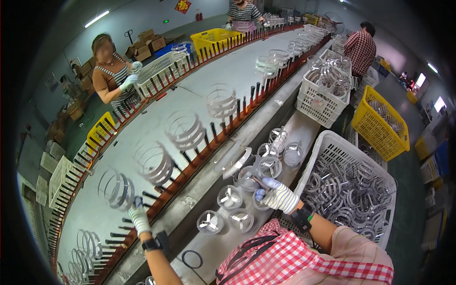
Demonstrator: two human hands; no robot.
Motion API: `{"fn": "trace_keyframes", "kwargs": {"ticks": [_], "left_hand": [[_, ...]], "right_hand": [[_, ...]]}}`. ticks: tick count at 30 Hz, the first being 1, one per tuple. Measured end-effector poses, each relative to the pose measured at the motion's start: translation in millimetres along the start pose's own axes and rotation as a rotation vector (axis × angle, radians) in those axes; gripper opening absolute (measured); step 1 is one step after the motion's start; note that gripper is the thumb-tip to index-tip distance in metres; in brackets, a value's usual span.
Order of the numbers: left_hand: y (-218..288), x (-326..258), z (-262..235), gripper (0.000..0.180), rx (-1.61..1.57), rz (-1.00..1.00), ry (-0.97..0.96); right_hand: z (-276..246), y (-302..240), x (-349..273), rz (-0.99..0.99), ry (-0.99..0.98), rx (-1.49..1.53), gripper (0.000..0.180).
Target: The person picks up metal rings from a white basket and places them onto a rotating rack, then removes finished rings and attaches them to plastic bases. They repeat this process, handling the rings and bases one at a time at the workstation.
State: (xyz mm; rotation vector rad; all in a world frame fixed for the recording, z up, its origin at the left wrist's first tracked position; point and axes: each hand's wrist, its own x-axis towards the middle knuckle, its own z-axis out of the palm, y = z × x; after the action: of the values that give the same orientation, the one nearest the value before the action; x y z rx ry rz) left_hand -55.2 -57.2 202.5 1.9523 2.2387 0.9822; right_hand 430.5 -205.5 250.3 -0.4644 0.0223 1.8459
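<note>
My left hand [138, 219], in a striped glove with dark blue fingertips, reaches to the right edge of a silver ringed frame [119, 191] beside the black pegs. Its fingertips touch or nearly touch the frame; whether they grip it cannot be made out. My right hand [281, 195], in the same kind of glove, is closed with finger and thumb on a clear round cup [248, 178] among others on the metal ledge. Close by lie more clear cups with white three-armed centres, such as a cup [230, 197] and another cup [210, 222].
A conveyor [118, 147] edged with black pegs carries several ringed frames [185, 131]. To the right, a white crate [335, 147] holds many metal rings. Beyond are another white crate [323, 102] and a yellow crate [377, 123]. Co-workers [114, 76] stand around the line.
</note>
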Motion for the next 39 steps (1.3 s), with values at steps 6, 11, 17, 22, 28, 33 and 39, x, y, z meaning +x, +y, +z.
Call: {"fn": "trace_keyframes", "kwargs": {"ticks": [6,11,17,22,28,33,39], "left_hand": [[-59,-24,-6,0.045,-0.106,-0.247,-0.056],[-11,-80,-16,0.042,-0.674,-0.363,0.248],[44,-206,-9,0.035,-0.577,-0.393,0.022],[-44,-358,11,0.027,-0.852,-0.867,-0.035],[30,-374,-25,0.029,-0.818,-1.05,-0.08],[54,-336,-7,0.027,-0.92,-0.865,-0.289],[120,-272,8,0.029,-0.885,-0.559,-0.655]], "right_hand": [[17,-37,22,-0.185,-0.139,-0.362,0.032],[28,-95,111,-0.639,-0.03,-0.837,0.014],[-5,-181,261,-0.942,0.126,-1.271,0.014],[37,-121,298,-0.99,0.171,-1.694,0.032],[17,-109,338,-1.161,-0.06,-2.812,0.03],[5,-52,339,-1.067,-0.113,-2.814,0.024],[11,-45,220,-0.539,-0.294,-2.147,0.054]]}}
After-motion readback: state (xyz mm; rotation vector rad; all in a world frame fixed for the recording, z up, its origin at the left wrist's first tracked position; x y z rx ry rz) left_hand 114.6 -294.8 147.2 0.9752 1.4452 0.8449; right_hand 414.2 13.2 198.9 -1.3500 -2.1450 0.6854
